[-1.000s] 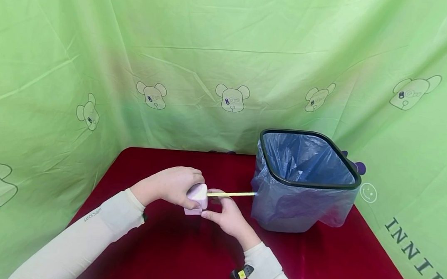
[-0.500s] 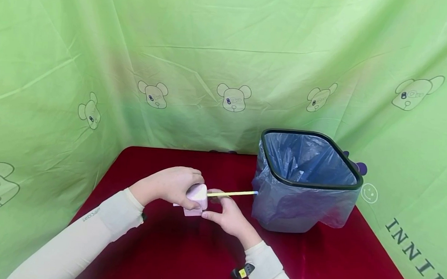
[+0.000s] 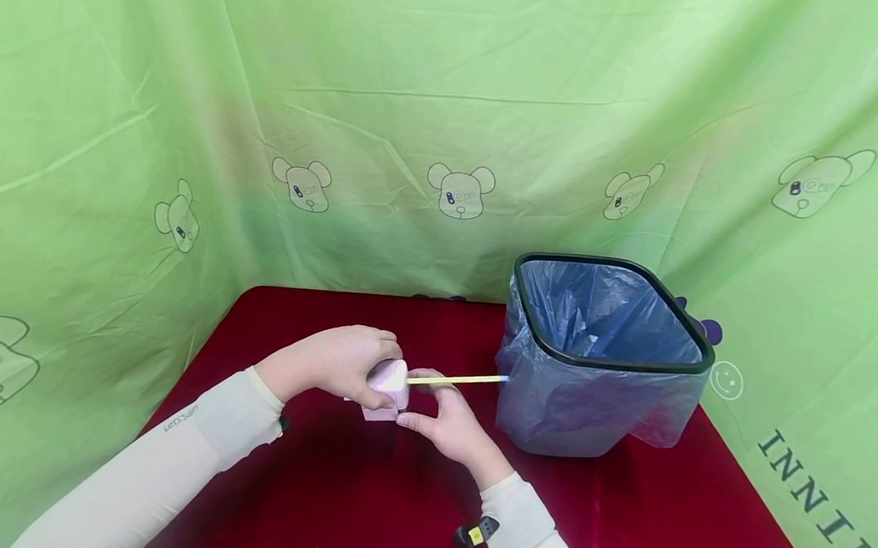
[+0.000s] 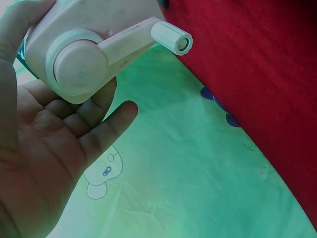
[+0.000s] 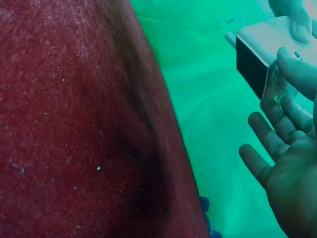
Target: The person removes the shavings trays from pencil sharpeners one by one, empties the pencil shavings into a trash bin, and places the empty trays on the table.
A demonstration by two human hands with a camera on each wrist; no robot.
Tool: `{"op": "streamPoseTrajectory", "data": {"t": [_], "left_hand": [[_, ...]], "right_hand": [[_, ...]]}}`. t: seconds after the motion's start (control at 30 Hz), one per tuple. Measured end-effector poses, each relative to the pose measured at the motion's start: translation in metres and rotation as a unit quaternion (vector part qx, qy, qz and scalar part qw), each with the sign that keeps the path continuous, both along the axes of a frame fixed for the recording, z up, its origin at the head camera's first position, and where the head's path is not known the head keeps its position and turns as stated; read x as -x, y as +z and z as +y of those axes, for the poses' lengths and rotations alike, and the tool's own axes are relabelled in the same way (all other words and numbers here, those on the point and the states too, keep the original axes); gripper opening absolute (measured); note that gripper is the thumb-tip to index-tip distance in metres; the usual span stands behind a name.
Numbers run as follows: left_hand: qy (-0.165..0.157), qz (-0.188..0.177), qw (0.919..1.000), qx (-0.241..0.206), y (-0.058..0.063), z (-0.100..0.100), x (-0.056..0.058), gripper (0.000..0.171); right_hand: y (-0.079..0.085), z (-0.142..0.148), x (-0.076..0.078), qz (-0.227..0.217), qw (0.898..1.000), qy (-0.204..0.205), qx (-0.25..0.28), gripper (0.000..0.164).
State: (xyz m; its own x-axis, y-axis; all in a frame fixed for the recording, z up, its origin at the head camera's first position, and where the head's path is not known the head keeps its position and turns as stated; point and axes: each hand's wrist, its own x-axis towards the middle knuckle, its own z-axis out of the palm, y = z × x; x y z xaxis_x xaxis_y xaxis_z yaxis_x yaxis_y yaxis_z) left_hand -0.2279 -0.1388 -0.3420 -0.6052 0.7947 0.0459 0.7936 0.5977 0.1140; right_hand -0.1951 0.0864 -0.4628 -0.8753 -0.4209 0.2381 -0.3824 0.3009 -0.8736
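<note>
A pale pink crank pencil sharpener (image 3: 388,380) is held above the table. My left hand (image 3: 343,364) grips its body from the far left side, thumb on the near face. A crank (image 4: 126,43) with a ribbed knob (image 4: 168,35) sticks out from the sharpener's back in the left wrist view. My right hand (image 3: 450,426) pinches the sharpener's front end, its other fingers spread below in the right wrist view. From the front a yellow pencil (image 3: 471,380) with a bluish end extends rightward, passing over the right fingers. The pencil's other end is hidden inside the sharpener.
A bin (image 3: 573,411) with a black rim and a bluish plastic liner stands on the right of the table, close to the pencil's outer end. Red cloth covers the table (image 3: 341,490). Green printed curtains (image 3: 388,100) enclose the back and sides.
Both hands stay on the sharpener. A pale part, probably the crank, came into view left of its body half a second ago and is now barely seen.
</note>
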Motion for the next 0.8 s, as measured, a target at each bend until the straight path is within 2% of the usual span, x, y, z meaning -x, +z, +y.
{"op": "streamPoseTrajectory", "data": {"t": [0.23,0.57,0.8], "left_hand": [[-0.004,-0.004,1.0,0.003,-0.002,-0.0016,0.0006,0.039],[-0.004,0.018,0.9997,0.017,0.0,-0.0001,-0.0007,0.04],[-0.003,0.009,0.9998,0.019,0.0027,0.0002,-0.0014,0.04]], "right_hand": [[-0.0004,0.0004,-0.0005,-0.001,1.0,0.008,-0.014,0.062],[-0.0029,-0.0025,-0.0025,0.014,1.0,0.0,-0.003,0.06],[-0.0016,-0.0006,-0.0025,0.018,1.0,-0.002,-0.01,0.059]]}}
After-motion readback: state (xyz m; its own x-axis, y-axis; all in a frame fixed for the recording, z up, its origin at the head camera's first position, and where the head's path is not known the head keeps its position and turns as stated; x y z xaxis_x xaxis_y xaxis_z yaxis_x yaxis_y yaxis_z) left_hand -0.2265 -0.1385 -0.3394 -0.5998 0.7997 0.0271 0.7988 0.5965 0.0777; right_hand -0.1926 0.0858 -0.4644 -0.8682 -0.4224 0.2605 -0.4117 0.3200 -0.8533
